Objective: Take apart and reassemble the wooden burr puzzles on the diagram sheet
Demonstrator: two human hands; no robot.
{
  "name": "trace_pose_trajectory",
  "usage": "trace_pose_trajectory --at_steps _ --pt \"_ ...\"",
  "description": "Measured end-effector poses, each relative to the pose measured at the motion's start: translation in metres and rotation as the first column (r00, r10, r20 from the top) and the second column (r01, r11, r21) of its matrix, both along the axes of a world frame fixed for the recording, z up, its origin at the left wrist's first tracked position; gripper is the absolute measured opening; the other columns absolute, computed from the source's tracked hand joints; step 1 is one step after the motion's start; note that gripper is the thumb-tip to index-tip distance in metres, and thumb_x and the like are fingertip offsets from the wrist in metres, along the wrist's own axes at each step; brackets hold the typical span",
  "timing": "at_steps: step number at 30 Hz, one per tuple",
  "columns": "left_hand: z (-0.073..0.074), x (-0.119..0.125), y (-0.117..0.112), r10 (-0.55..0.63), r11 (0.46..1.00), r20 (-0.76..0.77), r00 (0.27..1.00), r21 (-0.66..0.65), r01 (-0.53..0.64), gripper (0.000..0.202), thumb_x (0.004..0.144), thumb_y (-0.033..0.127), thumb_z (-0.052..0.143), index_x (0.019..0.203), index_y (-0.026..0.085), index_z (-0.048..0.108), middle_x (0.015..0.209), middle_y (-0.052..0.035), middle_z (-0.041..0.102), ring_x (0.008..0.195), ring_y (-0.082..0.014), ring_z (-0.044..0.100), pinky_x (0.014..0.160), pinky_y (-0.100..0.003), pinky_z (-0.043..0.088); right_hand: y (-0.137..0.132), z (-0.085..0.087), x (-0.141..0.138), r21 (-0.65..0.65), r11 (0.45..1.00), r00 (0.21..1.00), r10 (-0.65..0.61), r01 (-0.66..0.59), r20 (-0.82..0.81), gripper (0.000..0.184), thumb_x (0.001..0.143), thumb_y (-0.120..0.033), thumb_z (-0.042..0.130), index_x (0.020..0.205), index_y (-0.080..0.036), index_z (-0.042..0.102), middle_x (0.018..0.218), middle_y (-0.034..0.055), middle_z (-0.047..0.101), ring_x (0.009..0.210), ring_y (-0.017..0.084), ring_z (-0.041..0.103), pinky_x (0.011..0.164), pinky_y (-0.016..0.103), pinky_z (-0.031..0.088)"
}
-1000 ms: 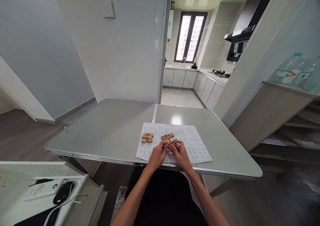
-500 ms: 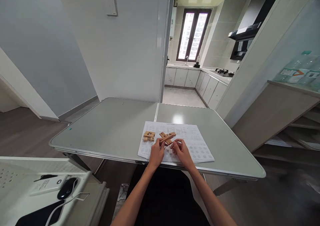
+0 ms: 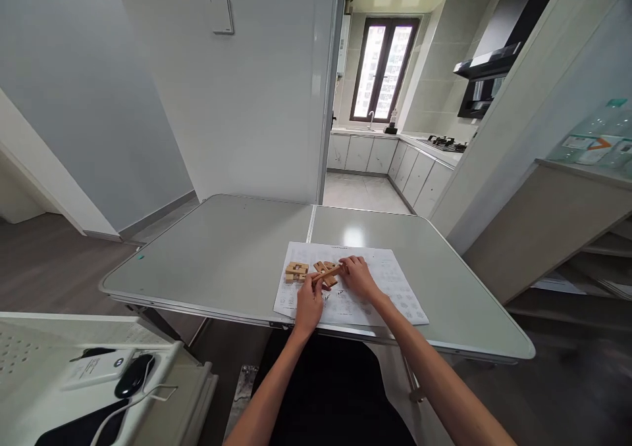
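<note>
A slim wooden puzzle piece (image 3: 328,273) is pinched at its near end by my left hand (image 3: 309,299), tilted up to the right. My right hand (image 3: 357,276) has its fingers closed on the far end of the same piece. Just behind and under it are other notched wooden pieces (image 3: 320,266), partly covered by the held one. To the left of my left hand lies a small group of notched wooden blocks (image 3: 297,270). All of this is over a printed sheet (image 3: 390,295) with rows of small diagrams.
The sheet lies on a grey folding table (image 3: 237,248) with a metal rim. At lower left a white cart (image 3: 29,347) holds a white box (image 3: 96,367), a black mouse (image 3: 134,375) and a cable. Plastic bottles (image 3: 600,137) stand on a shelf at right.
My right hand has moved forward and up from beside the pieces to the far end of the held piece. My left hand keeps its hold, and the view has shifted slightly.
</note>
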State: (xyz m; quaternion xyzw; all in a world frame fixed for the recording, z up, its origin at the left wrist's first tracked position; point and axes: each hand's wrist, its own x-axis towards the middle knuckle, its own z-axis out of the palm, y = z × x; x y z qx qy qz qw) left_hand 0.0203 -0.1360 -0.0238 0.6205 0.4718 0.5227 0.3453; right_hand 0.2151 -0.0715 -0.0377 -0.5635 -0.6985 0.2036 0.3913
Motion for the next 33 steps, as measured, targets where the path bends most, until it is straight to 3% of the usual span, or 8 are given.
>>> trace_pose_trajectory --at_steps 3,6,12,15,18,24,29,33 --pt "0.0 0.0 0.0 -0.013 1.0 -0.017 1.0 0.01 0.013 0.022 0.105 0.039 0.049 0.113 0.022 0.06 0.088 -0.0053 0.079 0.086 -0.0243 0.076 0.084 -0.036 0.053 0.0 0.0 0.004 -0.031 0.999 0.998 -0.02 0.019 -0.053 0.008 0.091 -0.026 0.067 0.093 -0.02 0.072 0.11 0.0151 0.071 0.115 0.035 0.054 0.104 0.047 0.037" --pt "0.001 0.001 -0.003 -0.033 0.999 -0.033 0.999 0.018 0.033 0.021 0.106 0.037 0.049 0.115 0.022 0.061 0.087 -0.0041 0.077 0.085 -0.0236 0.075 0.084 -0.036 0.053 -0.009 0.003 0.013 -0.062 0.997 0.985 -0.047 0.037 -0.167 0.021 0.091 -0.041 0.07 0.084 -0.022 0.068 0.1 0.0125 0.07 0.107 0.033 0.056 0.098 0.043 0.041" --pt "0.007 0.005 -0.01 -0.061 0.997 -0.041 0.997 0.04 0.062 0.019 0.105 0.034 0.052 0.114 0.024 0.064 0.08 -0.0004 0.073 0.075 -0.0216 0.07 0.084 -0.035 0.05 -0.049 0.019 0.022 -0.147 0.989 0.833 -0.071 -0.012 -0.548 0.048 0.093 -0.07 0.058 0.1 -0.024 0.069 0.103 0.0072 0.072 0.081 0.022 0.061 0.074 0.036 0.05" --pt "0.01 0.005 -0.012 -0.075 0.996 -0.016 0.997 0.045 0.075 0.018 0.103 0.036 0.054 0.112 0.024 0.065 0.081 -0.0001 0.072 0.074 -0.0208 0.07 0.082 -0.034 0.05 -0.068 0.028 0.01 -0.167 0.975 0.698 -0.017 -0.147 -0.716 0.045 0.09 -0.067 0.068 0.111 -0.027 0.073 0.122 0.0072 0.072 0.072 0.016 0.062 0.071 0.035 0.053" --pt "0.012 0.004 -0.013 -0.087 0.996 0.042 0.995 0.034 0.086 0.02 0.102 0.04 0.058 0.111 0.024 0.065 0.085 -0.0008 0.073 0.073 -0.0195 0.071 0.081 -0.033 0.051 -0.078 0.035 -0.006 -0.158 0.959 0.558 0.0 -0.235 -0.83 0.043 0.087 -0.061 0.076 0.11 -0.025 0.077 0.123 0.0076 0.073 0.079 0.018 0.067 0.075 0.036 0.057" --pt "0.011 0.0 -0.005 -0.09 0.995 0.233 0.968 -0.024 0.098 0.039 0.096 0.054 0.064 0.116 0.021 0.063 0.101 -0.0078 0.077 0.083 -0.0218 0.075 0.08 -0.034 0.057 -0.082 0.036 -0.034 -0.103 0.971 0.314 -0.03 -0.217 -0.949 0.036 0.081 -0.054 0.085 0.1 -0.024 0.079 0.11 0.0058 0.077 0.094 0.024 0.073 0.097 0.042 0.058" --pt "0.006 -0.002 0.004 -0.143 0.981 0.335 0.931 -0.073 0.177 0.048 0.087 0.053 0.076 0.117 0.017 0.068 0.11 -0.0141 0.08 0.1 -0.027 0.076 0.091 -0.04 0.058 -0.085 0.031 -0.058 -0.062 0.989 0.191 -0.035 -0.132 -0.981 0.03 0.081 -0.049 0.087 0.095 -0.024 0.077 0.106 0.0038 0.078 0.099 0.024 0.073 0.109 0.044 0.053" --pt "0.006 -0.002 0.007 -0.138 0.981 0.354 0.925 -0.081 0.178 0.044 0.089 0.055 0.072 0.112 0.017 0.072 0.109 -0.0124 0.08 0.102 -0.0267 0.075 0.093 -0.038 0.056 -0.089 0.031 -0.072 -0.042 0.993 0.163 -0.023 -0.114 -0.986 0.029 0.084 -0.048 0.085 0.097 -0.024 0.077 0.107 0.0035 0.078 0.101 0.023 0.072 0.113 0.045 0.05"
